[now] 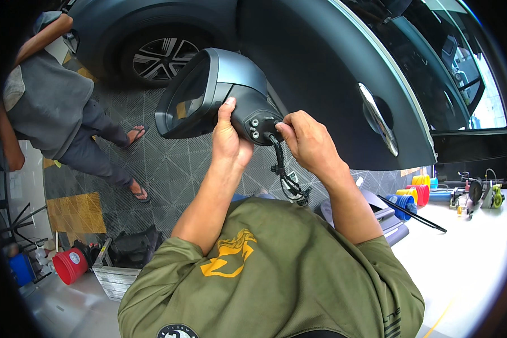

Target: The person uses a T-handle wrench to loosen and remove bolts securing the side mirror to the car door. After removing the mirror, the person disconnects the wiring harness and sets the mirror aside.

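A car side mirror (239, 70) with a grey-blue cap and black housing is held up in front of my chest. Its mirror glass (192, 96) faces left. My left hand (229, 138) is closed round the lower housing, thumb up along its side. My right hand (310, 141) pinches the right rim of the black mounting base (253, 119), thumb and curled forefinger together; whether a small part sits between them is hidden. Metal-ringed bolt holes show on the base. From it hangs a black wiring harness (280, 163) with connectors at its lower end.
A dark car door (321, 73) with a chrome handle (377, 118) stands right ahead. Behind the mirror is a car wheel (163, 59). Another person (56, 101) in sandals stands at left. A red bucket (71, 266) and a grey crate (115, 281) lie lower left; coloured buckets (401, 205) stand at right.
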`<state>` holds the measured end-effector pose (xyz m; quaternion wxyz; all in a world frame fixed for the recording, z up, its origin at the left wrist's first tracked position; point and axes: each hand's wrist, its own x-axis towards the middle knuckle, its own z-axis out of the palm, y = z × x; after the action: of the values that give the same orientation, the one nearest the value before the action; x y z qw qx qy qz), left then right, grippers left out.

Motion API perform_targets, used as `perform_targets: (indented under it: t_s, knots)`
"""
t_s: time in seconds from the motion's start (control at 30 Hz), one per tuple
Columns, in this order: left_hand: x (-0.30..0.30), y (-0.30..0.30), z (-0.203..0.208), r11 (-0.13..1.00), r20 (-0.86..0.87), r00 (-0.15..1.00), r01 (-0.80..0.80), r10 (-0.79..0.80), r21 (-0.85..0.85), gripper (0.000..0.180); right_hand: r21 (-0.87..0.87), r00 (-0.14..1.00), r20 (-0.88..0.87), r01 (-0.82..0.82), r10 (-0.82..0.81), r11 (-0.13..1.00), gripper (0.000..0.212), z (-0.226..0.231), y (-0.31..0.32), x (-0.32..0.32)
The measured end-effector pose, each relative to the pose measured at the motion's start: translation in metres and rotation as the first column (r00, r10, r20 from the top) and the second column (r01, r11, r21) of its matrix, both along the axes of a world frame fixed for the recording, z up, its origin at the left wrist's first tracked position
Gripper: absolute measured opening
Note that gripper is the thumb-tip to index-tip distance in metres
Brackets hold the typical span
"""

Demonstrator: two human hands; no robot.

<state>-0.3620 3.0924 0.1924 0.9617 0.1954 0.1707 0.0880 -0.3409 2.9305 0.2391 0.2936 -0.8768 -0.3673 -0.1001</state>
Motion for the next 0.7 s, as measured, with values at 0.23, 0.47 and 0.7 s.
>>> perform_targets:
  t_s: [0.23,0.47,0.7]
  knots:
    - [0.006,0.010,0.000,0.999,-0.009,0.999,0.032,-0.032,-0.021,0.047,-0.022,0.998,-0.029,-0.056,0.055,0.998,0.018,0.012,0.008,0.005]
    - [-0.001,0.013,0.002,0.999,-0.056,0.998,-0.027,0.025,-0.027,0.047,-0.119,0.997,-0.043,-0.073,0.069,0.990,0.022,0.020,0.014,0.008]
    - [0.046,0.179,-0.017,0.993,-0.050,0.991,-0.120,0.120,0.004,0.048,-0.167,0.993,-0.092,-0.091,0.076,0.982,0.022,0.001,0.177,0.062]
